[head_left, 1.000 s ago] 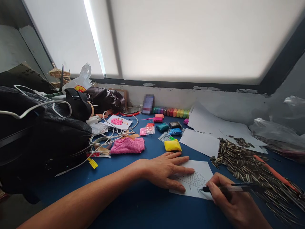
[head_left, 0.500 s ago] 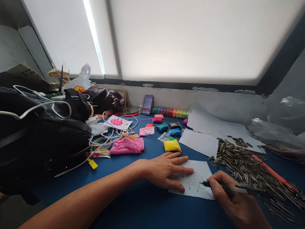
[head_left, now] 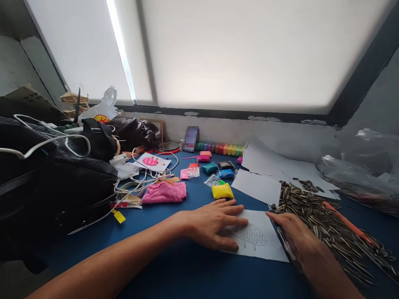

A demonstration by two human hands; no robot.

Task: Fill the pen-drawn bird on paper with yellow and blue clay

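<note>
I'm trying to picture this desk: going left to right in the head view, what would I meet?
Large black bag, pink cloth, left hand, paper with drawing, right hand, long orange object.

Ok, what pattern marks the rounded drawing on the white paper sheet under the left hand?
Much of the rounded drawing is dark squiggles; head view shows it best.

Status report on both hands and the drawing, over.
Left hand flat on drawing sheet, covering part of it. Right hand by sheet's right edge, pen alongside, grip unclear. Heaped striped seeds close beside right hand.
</note>
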